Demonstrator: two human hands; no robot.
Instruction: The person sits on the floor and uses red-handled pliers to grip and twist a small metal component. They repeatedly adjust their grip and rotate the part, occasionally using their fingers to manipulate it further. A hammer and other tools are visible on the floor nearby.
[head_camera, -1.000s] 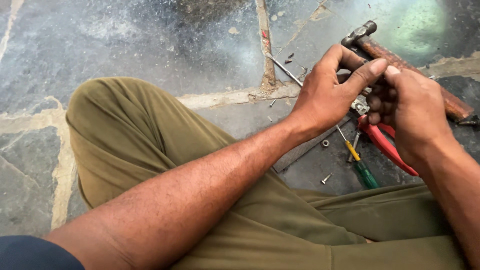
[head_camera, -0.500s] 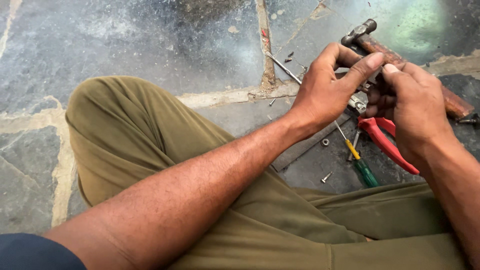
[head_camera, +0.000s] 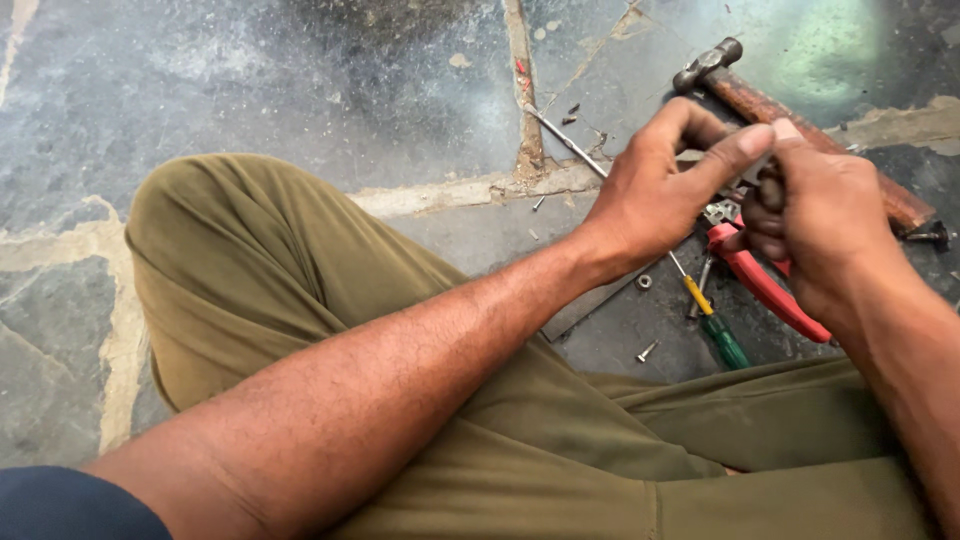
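Bare stone floor lies open left of the hammer and red pliers. Both hands, left hand and right hand, curl together, fingertips touching; what they pinch is hidden.

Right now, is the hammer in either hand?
No. The hammer lies on the stone floor beyond both hands, which meet around a small part.

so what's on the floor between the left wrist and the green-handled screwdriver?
Head view: a small metal nut lies on the stone floor between the left hand wrist and the screwdriver; a loose screw lies lower.
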